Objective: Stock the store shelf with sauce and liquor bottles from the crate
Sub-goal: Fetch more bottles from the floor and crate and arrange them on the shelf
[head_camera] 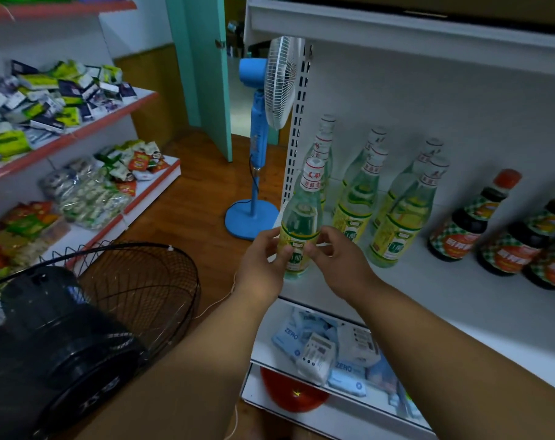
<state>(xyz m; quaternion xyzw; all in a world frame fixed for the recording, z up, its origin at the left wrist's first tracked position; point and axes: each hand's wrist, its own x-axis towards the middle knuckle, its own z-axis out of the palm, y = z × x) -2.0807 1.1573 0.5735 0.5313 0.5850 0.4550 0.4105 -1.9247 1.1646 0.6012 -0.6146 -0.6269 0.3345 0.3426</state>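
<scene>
Left hand (265, 260): fingers pinch the lower label of the clear bottle (298, 223).
Right hand (334, 258): fingers curl around the same bottle from the opposite side.
Bottle position: upright, at the front left corner of the shelf (412, 290), just ahead of the stocked clear bottles (393, 214).
Handling: likely glass, full, heavy, fragile; smooth and possibly slippery.
Grip point: the labelled body, low down; avoid the narrow neck.
Far right: dark sauce bottles (469, 223).
</scene>
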